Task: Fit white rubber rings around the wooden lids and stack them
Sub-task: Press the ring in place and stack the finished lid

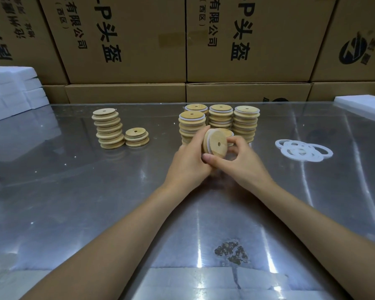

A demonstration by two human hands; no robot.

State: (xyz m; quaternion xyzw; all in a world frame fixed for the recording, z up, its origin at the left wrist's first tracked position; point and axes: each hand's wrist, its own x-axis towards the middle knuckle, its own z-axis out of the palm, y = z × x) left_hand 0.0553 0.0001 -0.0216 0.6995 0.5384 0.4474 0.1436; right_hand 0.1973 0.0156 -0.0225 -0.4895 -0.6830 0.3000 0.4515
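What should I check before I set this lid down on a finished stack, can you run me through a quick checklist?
1. Held lid gripped by both hands, left hand and right hand: ok.
2. White ring on the lid: shows along the left edge; seated all the way round: cannot tell.
3. Finished stacks standing upright behind the hands: ok.
4. Nearest finished stack free on top to take a lid: ok.
5. Loose rings on hand at the right: ok.
6. Bare lids left to do at the left: ok.
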